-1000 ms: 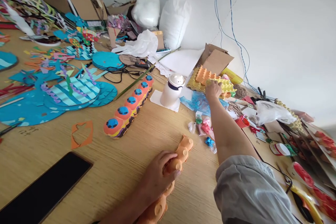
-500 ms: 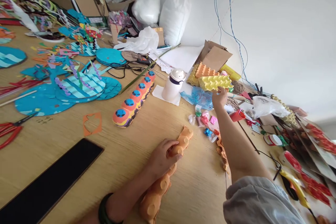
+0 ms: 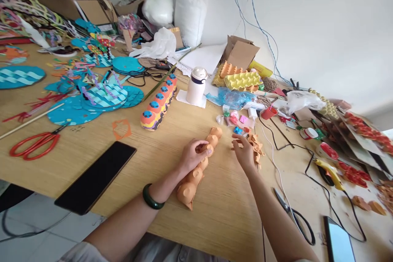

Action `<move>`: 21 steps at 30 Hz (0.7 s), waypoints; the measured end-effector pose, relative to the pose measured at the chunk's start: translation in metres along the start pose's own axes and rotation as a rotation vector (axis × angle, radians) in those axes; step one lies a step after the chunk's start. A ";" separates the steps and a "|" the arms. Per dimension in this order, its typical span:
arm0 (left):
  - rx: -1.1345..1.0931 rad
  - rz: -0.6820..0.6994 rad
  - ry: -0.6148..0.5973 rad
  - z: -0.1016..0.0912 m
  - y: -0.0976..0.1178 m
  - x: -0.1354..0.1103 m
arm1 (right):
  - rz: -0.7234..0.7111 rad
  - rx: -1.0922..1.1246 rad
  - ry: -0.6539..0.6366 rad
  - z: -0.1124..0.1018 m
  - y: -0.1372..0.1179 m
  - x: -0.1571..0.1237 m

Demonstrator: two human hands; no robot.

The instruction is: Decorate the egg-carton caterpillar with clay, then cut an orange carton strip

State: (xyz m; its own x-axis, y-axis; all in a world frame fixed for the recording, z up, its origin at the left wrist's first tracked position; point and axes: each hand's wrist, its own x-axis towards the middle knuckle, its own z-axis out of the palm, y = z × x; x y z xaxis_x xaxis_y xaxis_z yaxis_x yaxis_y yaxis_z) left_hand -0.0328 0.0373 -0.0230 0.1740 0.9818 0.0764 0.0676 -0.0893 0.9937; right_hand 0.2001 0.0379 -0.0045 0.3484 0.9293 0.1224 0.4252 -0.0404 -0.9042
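Note:
My left hand curls over the upper half of an orange egg carton strip, a single row of cups lying bottom-up on the table. Its thumb and fingers rest around one cup. To the right of that strip, my right hand hovers with bent fingers apart and nothing between them. Torn orange carton scraps lie just beside it. Farther left stands a painted egg carton strip in orange, yellow and purple with blue patches on top.
A white jar stands behind the strips, near yellow egg carton pieces. Red scissors and a black tablet-like slab lie left. Dark-handled scissors, a yellow glue gun and a phone are at right.
My right hand has drawn back from the yellow egg carton pieces to beside the orange scraps. My left hand remains on the orange strip. The view has shifted, showing more of the near table edge.

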 end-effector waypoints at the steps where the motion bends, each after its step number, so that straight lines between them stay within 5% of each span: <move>1: -0.024 0.000 0.015 0.003 -0.001 -0.001 | 0.030 0.059 -0.026 0.004 0.000 -0.012; 6: -0.068 0.052 0.037 0.020 0.000 -0.005 | 0.217 0.409 -0.139 0.020 -0.008 -0.050; 12: -0.064 0.148 0.069 0.041 0.013 -0.003 | 0.399 0.750 -0.268 0.025 -0.014 -0.061; 21: -0.025 0.313 0.130 0.054 0.008 0.002 | 0.352 0.884 -0.360 0.021 -0.009 -0.073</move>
State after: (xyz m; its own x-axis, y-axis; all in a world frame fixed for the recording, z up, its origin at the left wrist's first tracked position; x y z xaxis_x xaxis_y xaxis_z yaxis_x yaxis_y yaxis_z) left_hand 0.0213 0.0294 -0.0189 0.0559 0.9206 0.3865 0.0061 -0.3874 0.9219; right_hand 0.1527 -0.0221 -0.0139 0.0004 0.9782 -0.2077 -0.4733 -0.1828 -0.8617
